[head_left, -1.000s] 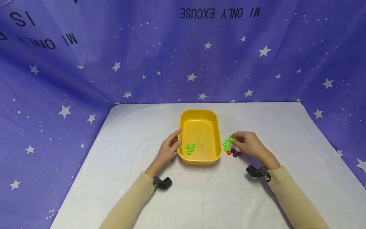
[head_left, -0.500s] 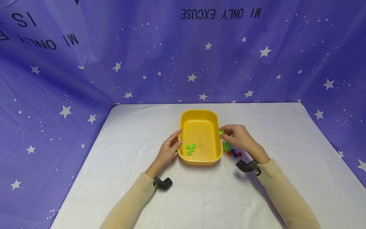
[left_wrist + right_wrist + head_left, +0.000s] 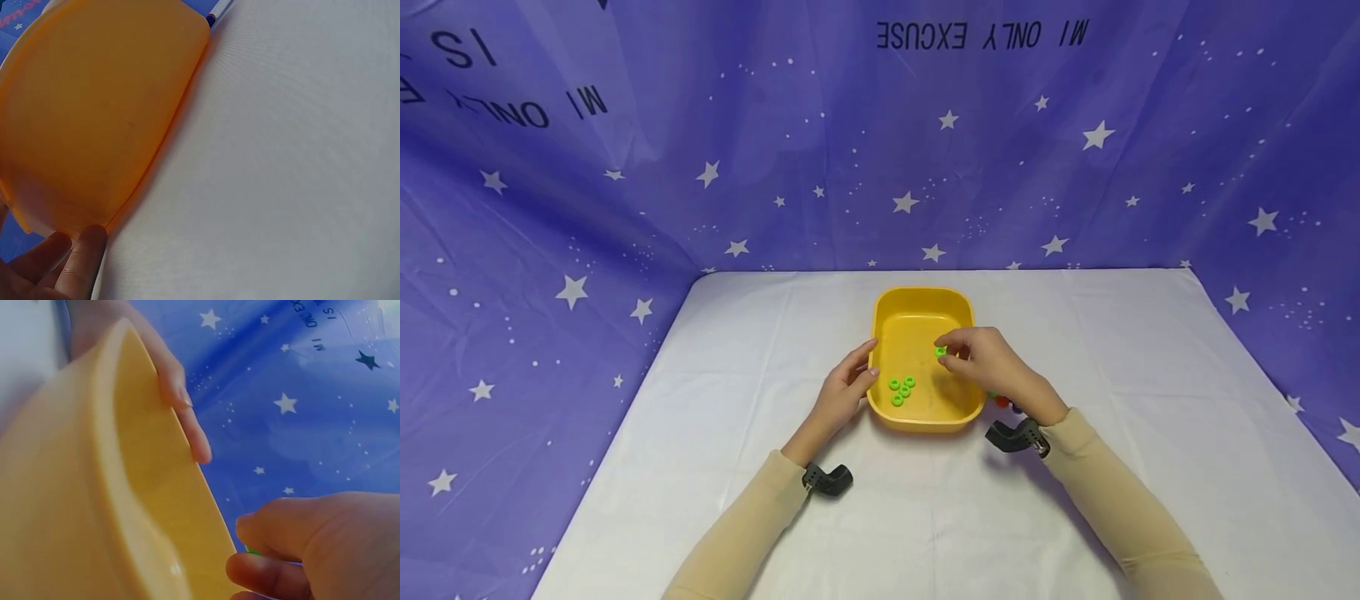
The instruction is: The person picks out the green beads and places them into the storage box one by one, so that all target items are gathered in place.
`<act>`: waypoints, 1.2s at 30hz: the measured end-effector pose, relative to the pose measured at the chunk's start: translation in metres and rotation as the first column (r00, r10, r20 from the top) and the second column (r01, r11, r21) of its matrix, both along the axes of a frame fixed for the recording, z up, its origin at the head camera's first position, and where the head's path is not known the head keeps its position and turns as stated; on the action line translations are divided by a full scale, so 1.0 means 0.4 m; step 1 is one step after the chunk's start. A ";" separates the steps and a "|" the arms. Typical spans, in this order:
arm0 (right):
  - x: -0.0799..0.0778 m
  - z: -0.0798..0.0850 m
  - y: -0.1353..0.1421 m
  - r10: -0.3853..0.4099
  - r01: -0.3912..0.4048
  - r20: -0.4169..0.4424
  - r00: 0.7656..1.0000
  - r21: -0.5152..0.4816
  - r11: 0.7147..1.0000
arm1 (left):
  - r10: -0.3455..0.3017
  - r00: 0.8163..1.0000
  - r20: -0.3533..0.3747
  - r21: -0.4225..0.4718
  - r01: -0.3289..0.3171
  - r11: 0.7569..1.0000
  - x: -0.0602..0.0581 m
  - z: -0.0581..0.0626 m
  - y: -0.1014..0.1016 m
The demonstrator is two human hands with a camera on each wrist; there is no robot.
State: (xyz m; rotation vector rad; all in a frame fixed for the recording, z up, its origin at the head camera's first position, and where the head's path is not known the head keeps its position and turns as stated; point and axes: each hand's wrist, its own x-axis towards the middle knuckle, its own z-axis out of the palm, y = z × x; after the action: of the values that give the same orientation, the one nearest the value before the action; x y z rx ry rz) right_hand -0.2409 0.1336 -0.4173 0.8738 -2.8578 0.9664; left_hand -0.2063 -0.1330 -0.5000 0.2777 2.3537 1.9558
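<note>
A yellow rectangular tub [image 3: 925, 427] stands upright on the table, with several small green rings [image 3: 905, 392] lying in its near left part. My left hand [image 3: 837, 400] touches the tub's left side with extended fingers; in the left wrist view its fingertips [image 3: 94, 240] press against the outer wall. Over the inside of the tub, my right hand [image 3: 988, 358] pinches one green ring [image 3: 941, 352] between thumb and fingers. That ring shows only as a green sliver in the right wrist view, between the fingers [image 3: 265, 575].
Right of the tub, a red-orange ring [image 3: 1002, 402] and a purple ring [image 3: 1017, 408] show beneath my right wrist, which hides most of that small pile. A white cloth [image 3: 880, 517] covers the table. Purple star-patterned curtains [image 3: 850, 150] hang behind and at both sides.
My right hand has picked a green ring from the pile and carried it left, over the tub's right rim to above its inside. The left hand has stayed at the tub's side.
</note>
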 end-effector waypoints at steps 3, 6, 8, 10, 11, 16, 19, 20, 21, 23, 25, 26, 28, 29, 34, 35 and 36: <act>0.001 -0.006 -0.018 0.020 -0.020 0.019 1.000 -0.003 1.000 | -0.007 1.000 -0.001 0.004 0.007 1.000 -0.001 -0.001 -0.001; 0.001 -0.013 -0.035 0.041 -0.041 0.016 0.999 -0.003 0.999 | -0.008 1.000 -0.005 0.005 0.008 1.000 -0.001 -0.001 -0.002; 0.001 -0.017 -0.044 0.054 -0.054 0.010 0.998 0.002 0.999 | -0.006 1.000 -0.007 0.001 0.006 1.000 -0.001 -0.001 -0.001; 0.001 -0.019 -0.054 0.062 -0.062 0.008 0.998 0.008 0.998 | -0.002 1.000 -0.010 -0.002 0.002 1.000 -0.001 -0.001 -0.001; 0.001 -0.021 -0.057 0.064 -0.064 0.008 0.998 0.014 0.998 | 0.002 1.000 -0.010 -0.004 -0.002 1.000 -0.001 -0.001 0.000; 0.003 -0.027 -0.074 0.064 -0.065 0.030 0.998 0.030 0.997 | 0.005 1.000 -0.006 0.000 -0.005 1.000 0.000 -0.001 0.002; 0.004 -0.030 -0.083 0.057 -0.058 0.032 0.998 0.038 0.998 | 0.002 1.000 -0.006 0.002 -0.002 1.000 -0.001 0.000 0.003; 0.003 -0.031 -0.086 0.054 -0.056 0.033 0.998 0.041 0.998 | 0.002 1.000 -0.006 0.002 -0.002 1.000 -0.001 0.000 0.003; 0.003 -0.032 -0.089 0.048 -0.049 0.033 0.998 0.045 0.998 | 0.001 1.000 -0.006 0.001 -0.001 1.000 -0.002 0.000 0.003; 0.002 -0.032 -0.097 0.036 -0.039 0.040 0.999 0.052 0.998 | 0.000 1.000 -0.010 -0.004 0.000 1.000 -0.004 0.001 0.002; 0.000 -0.035 -0.104 0.027 -0.031 0.052 0.998 0.064 0.997 | -0.002 1.000 -0.010 -0.005 0.002 1.000 -0.005 0.001 0.000; -0.001 -0.037 -0.106 0.023 -0.027 0.057 0.998 0.072 0.997 | -0.004 1.000 -0.011 -0.002 0.004 1.000 -0.006 0.001 0.000; -0.001 -0.040 -0.110 0.017 -0.023 0.065 0.998 0.087 0.996 | -0.008 1.000 -0.011 0.001 0.008 1.000 -0.006 0.001 -0.001; -0.001 -0.042 -0.111 0.015 -0.021 0.064 0.998 0.096 0.995 | -0.008 1.000 -0.009 0.003 0.008 1.000 -0.007 0.000 -0.001; -0.001 -0.053 -0.112 -0.008 0.001 0.056 0.998 0.134 0.991 | -0.004 1.000 0.005 0.008 0.004 1.000 -0.008 -0.005 -0.002; -0.001 -0.055 -0.112 -0.016 0.007 0.058 0.998 0.142 0.990 | -0.006 1.000 0.009 0.006 0.005 1.000 -0.007 -0.004 -0.001; 0.000 -0.056 -0.112 -0.020 0.011 0.061 0.998 0.149 0.989 | -0.007 1.000 0.014 0.004 0.007 1.000 -0.007 -0.004 -0.001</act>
State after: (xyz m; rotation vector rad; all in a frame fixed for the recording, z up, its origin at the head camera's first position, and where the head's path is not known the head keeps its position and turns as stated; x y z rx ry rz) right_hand -0.2409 0.0887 -0.4397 0.8434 -3.0178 0.8023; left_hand -0.2090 -0.1334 -0.5015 0.2707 2.3372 1.9537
